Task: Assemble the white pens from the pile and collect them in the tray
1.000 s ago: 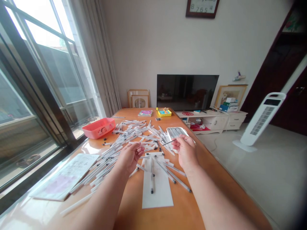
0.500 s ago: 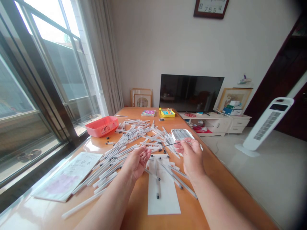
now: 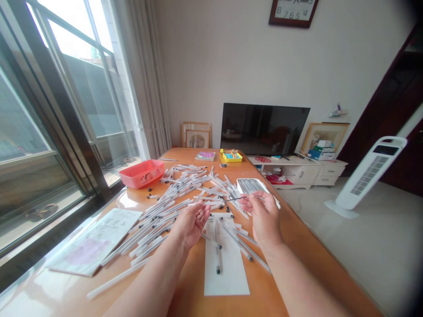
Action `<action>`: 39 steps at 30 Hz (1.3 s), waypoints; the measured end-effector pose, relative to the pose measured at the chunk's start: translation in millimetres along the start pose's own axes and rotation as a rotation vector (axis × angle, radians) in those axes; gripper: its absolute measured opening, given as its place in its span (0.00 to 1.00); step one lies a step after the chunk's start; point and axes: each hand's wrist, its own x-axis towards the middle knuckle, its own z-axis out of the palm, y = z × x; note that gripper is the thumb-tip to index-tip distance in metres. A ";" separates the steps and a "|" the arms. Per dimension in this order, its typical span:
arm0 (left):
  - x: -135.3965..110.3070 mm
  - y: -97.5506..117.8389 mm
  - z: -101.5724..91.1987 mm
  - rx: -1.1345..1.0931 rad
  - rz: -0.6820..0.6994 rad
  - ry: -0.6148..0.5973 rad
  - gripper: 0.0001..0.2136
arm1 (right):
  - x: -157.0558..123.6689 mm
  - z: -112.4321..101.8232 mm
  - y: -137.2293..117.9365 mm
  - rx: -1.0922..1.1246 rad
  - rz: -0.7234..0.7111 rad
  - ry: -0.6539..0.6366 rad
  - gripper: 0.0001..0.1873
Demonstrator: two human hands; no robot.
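Note:
My right hand (image 3: 262,215) pinches a thin dark pen refill (image 3: 235,199) that points left, just in front of a white tray of pens (image 3: 250,185). My left hand (image 3: 191,222) is held palm up beside it, fingers curled around a white pen barrel. Both hover over a large scatter of white pens (image 3: 175,198) and a white sheet of paper (image 3: 224,255) with a few pens lying on it, all on the orange table (image 3: 185,290).
A red plastic basket (image 3: 142,173) stands at the table's left side by the window. A paper booklet (image 3: 95,240) lies near left. A colourful book (image 3: 205,155) and a yellow box (image 3: 230,155) sit at the far end. A TV, cabinet and tower fan (image 3: 365,176) stand beyond.
My view has shifted slightly down and left. My left hand has turned more palm up and moved a little toward the right hand; the right hand still holds the refill.

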 end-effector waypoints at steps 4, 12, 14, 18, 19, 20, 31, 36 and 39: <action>-1.4 -0.1 1.6 -0.017 -0.017 0.011 0.06 | -2.1 1.9 -0.9 0.011 0.008 -0.012 0.17; -0.3 0.4 0.1 -0.040 -0.002 0.017 0.04 | -9.3 4.1 -6.2 -0.008 -0.014 -0.076 0.13; -0.4 0.6 0.0 -0.049 -0.004 0.019 0.05 | -10.2 4.6 -6.4 -0.031 -0.032 -0.088 0.13; -2.5 -0.4 1.3 -0.052 -0.016 0.015 0.05 | -12.2 6.7 -6.3 -0.057 -0.042 -0.093 0.14; -3.2 -1.3 1.7 -0.048 -0.019 0.012 0.05 | -13.1 7.4 -6.2 -0.060 -0.035 -0.097 0.15; -3.7 -2.4 2.1 -0.043 -0.022 0.007 0.05 | -14.0 8.2 -5.9 -0.064 -0.028 -0.104 0.15; -9.7 -12.8 6.3 -0.052 -0.038 -0.062 0.05 | -23.5 11.7 12.1 -0.287 0.008 -0.287 0.21; -13.4 -14.6 7.0 -0.056 -0.046 -0.121 0.06 | -23.3 12.6 13.0 -0.245 0.065 -0.341 0.20; -11.9 -14.9 5.0 0.012 -0.039 -0.144 0.09 | -18.4 10.4 11.2 -0.227 0.082 -0.314 0.19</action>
